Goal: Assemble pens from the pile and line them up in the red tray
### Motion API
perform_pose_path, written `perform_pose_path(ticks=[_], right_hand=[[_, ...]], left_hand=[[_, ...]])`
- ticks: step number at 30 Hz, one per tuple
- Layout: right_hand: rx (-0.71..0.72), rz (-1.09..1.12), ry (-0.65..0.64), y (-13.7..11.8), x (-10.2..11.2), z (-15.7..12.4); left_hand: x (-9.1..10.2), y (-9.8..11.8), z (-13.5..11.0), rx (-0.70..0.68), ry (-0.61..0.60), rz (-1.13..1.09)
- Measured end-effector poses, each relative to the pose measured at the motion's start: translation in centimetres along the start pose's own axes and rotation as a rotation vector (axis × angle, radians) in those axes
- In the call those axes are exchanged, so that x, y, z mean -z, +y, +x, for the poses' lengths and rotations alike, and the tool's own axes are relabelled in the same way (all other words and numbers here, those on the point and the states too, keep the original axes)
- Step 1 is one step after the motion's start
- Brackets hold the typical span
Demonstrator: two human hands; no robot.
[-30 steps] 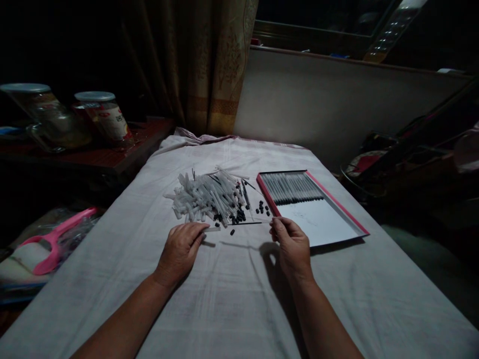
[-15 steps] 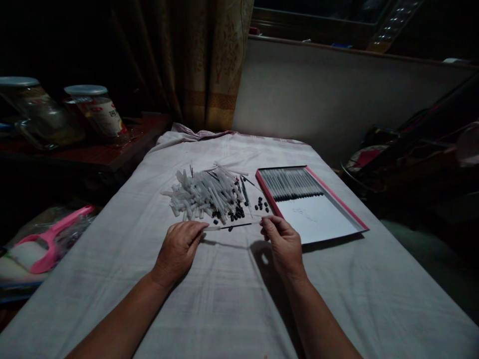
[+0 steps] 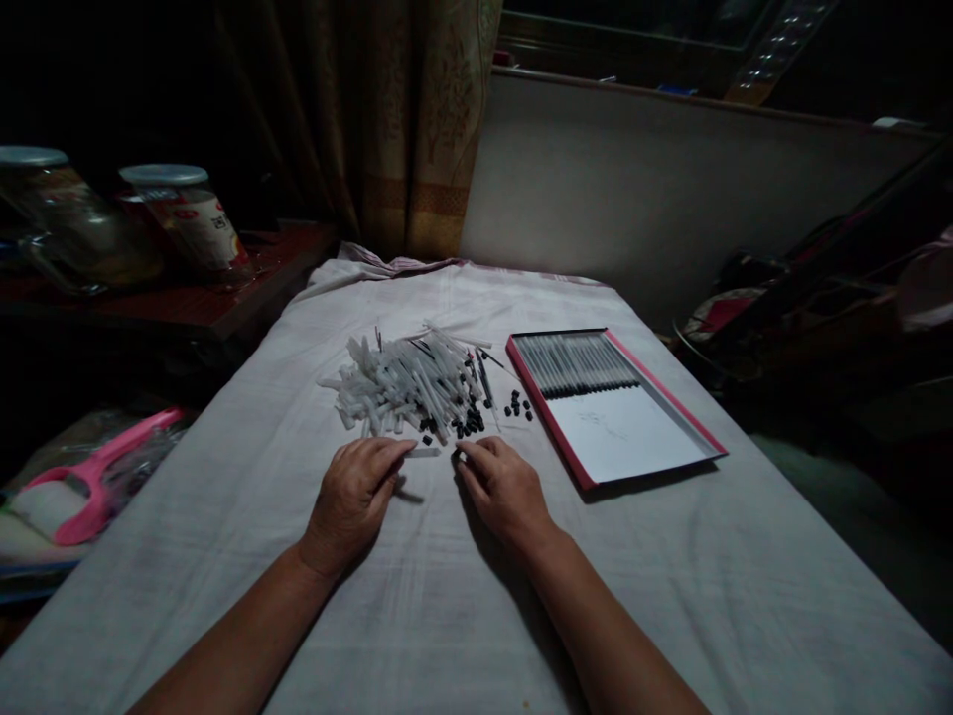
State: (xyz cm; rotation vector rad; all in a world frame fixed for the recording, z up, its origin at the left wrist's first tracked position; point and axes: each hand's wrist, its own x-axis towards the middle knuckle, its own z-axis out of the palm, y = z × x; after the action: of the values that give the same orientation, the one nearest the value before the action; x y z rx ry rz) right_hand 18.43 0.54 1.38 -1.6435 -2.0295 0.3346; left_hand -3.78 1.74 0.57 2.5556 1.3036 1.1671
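Observation:
My left hand (image 3: 353, 497) is closed, thumb and fingers pinching a translucent white pen barrel (image 3: 426, 453) that points to the right, low over the cloth. Facing its end, my right hand (image 3: 506, 487) has thumb and index finger together at a small black pen plug (image 3: 457, 450), largely covered by the fingertips. Just beyond both hands lies a heap of pen barrels (image 3: 402, 382). Loose black plugs (image 3: 471, 424) are clustered at its right side, and several more black plugs (image 3: 516, 405) lie farther right.
A shallow box (image 3: 632, 427) with red sides stands at the right, a row of filled pens (image 3: 573, 362) in its far half. At the left, a dark red table (image 3: 238, 298) bears jars (image 3: 194, 223). A pink-handled object (image 3: 93, 487) lies beside the cloth-covered table (image 3: 417, 616).
My right hand has moved left, near the barrel's end, to where a black plug lay. The dark refill that stretched between the hands no longer shows. My left hand stays about the same.

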Motion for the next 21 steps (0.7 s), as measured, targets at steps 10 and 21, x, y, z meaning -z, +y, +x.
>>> perform_pose_path(ticks=[10,21], right_hand=[[-0.125,0.09,-0.016,-0.2,-0.4,1.4],[-0.476,1.163,0.028,-1.8,-0.4,-0.3]], left_hand=[[-0.2,0.0,0.0,0.025,-0.046,0.031],[-0.3,0.4,-0.1,-0.007,-0.104,0.025]])
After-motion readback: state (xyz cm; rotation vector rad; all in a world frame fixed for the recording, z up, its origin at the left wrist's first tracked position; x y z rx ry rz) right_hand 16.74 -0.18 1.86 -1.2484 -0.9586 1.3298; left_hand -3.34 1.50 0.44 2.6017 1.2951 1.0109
